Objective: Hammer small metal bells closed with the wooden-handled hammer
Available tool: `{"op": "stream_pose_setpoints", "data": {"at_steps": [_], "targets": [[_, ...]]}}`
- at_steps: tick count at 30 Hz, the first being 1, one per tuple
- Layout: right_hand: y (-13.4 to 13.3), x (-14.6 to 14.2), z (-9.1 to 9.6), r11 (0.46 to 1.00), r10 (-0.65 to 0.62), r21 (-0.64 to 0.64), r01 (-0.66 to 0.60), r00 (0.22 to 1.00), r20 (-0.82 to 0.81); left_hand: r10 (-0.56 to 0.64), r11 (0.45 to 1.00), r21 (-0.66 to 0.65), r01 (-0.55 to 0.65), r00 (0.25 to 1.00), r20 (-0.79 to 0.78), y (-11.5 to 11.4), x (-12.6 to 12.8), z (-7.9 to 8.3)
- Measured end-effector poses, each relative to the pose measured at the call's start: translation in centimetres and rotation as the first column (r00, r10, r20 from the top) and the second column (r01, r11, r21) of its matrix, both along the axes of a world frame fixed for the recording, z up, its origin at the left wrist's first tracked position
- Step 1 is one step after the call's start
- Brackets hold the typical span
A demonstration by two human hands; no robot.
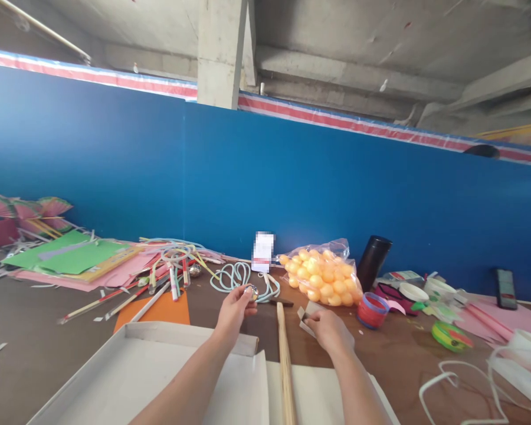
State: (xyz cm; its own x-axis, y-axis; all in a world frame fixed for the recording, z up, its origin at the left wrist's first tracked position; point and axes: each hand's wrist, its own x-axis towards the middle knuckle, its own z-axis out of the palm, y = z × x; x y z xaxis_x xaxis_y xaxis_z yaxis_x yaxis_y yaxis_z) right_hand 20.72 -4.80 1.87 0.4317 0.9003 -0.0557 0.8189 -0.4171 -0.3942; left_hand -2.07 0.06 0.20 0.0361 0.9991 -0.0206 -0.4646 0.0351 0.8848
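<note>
My left hand [235, 313] is closed, pinching a shiny silver ball [253, 291] between thumb and fingers just above the table. To its right, my right hand [330, 330] grips a small grey cardboard piece [308, 313] with folded edges; its fingertips are partly hidden. Between my forearms lies a long wooden stick [285, 354], pointing away from me. An open white cardboard box [172, 372] spreads under my left arm. Behind my left hand, a pale blue cord [230, 277] is loosely coiled.
A clear bag of orange balls [323, 277] sits behind my right hand, beside a black bottle [374, 260] and red tape rolls [372, 310]. A phone [262, 251] leans upright. Green paper [71, 251] and sticks cover the left. Farther right lies a green tape measure [450, 336].
</note>
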Motion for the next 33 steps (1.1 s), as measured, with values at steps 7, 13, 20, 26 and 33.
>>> {"op": "stream_pose_setpoints", "data": {"at_steps": [7,13,20,26,33], "targets": [[0.38,-0.01,-0.69,0.999,-0.043,0.024,0.042,0.999,0.033,0.009,1.000,0.003,-0.009,1.000,-0.017,-0.08,-0.06,-0.03],[-0.23,0.19,0.05,0.996,-0.055,0.073,0.051,0.997,0.055,-0.008,1.000,0.008,0.008,1.000,-0.012,-0.12,-0.13,-0.02],[0.39,-0.60,0.05,0.998,0.023,0.064,-0.027,0.997,0.076,0.000,1.000,0.012,0.000,0.999,-0.042,-0.15,-0.07,0.01],[0.64,-0.45,-0.30,0.999,0.014,0.047,-0.016,0.999,0.050,0.003,1.000,0.015,-0.002,0.999,-0.044,-0.21,0.00,0.20],[0.50,-0.38,-0.33,0.998,-0.011,0.058,0.008,0.999,0.053,0.009,1.000,0.016,-0.008,0.998,-0.062,-0.25,0.11,0.27]]}}
